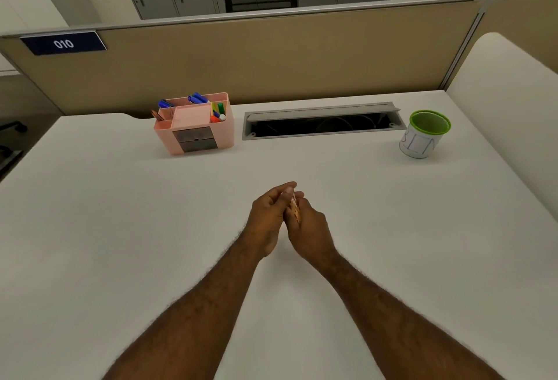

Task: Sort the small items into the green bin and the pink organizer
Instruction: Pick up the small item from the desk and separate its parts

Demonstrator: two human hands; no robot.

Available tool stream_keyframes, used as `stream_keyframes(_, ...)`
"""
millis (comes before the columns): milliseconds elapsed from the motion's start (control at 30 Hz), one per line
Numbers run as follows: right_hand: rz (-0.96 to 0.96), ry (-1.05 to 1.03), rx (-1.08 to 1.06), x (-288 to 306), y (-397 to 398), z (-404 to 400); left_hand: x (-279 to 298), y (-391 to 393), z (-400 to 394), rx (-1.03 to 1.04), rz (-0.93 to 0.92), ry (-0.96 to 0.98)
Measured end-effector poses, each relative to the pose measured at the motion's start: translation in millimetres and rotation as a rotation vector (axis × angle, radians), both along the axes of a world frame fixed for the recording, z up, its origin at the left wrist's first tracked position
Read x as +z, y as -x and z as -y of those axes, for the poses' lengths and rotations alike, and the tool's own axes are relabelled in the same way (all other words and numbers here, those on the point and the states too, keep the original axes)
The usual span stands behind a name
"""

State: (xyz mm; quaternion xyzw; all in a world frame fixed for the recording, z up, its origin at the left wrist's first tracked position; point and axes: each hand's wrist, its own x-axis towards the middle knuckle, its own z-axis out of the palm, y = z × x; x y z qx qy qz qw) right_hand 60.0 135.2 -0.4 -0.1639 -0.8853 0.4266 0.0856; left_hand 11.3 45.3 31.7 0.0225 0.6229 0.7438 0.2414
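1. Orange-brown, thin sticks, a small bundle, sit pressed between the two hands at the middle of the white desk. I think they are pencils or similar, but most of the bundle is hidden.
2. The left hand has its fingers closed around the bundle from the left side, and its fingertips reach over the far end.
3. The right hand closes on the same bundle from the right, so both hands hold it together and neither one is free.
4. The long axis of the bundle runs away from the person, with a little lean to the left at the far end.
5. The pink organizer stands far-left of the hands, well apart from them, with blue pens and coloured markers already in its upper compartments.
6. The green bin stands far-right, beside the open cable tray, and looks even further from the hands.
7. My judgement: sticks like these belong in the organizer, and the left hand is on the nearer side for that reach.
8. No other loose item shows on the desk, so the sorting seems nearly finished.
9. One risk: if one hand lets go too early, the sticks may spread and fall.
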Motion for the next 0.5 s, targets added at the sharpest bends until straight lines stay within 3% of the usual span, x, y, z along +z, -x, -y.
stream_keyframes(400,0.005,-0.076,-0.027,0.9,3.6,8.3,0.2,1.8,-4.2,0.186,0.063,-0.023)
stream_keyframes(500,0.001,-0.064,-0.019,2.6,3.9,8.1,1.0,3.6,-3.8,0.202,0.156,-0.080)
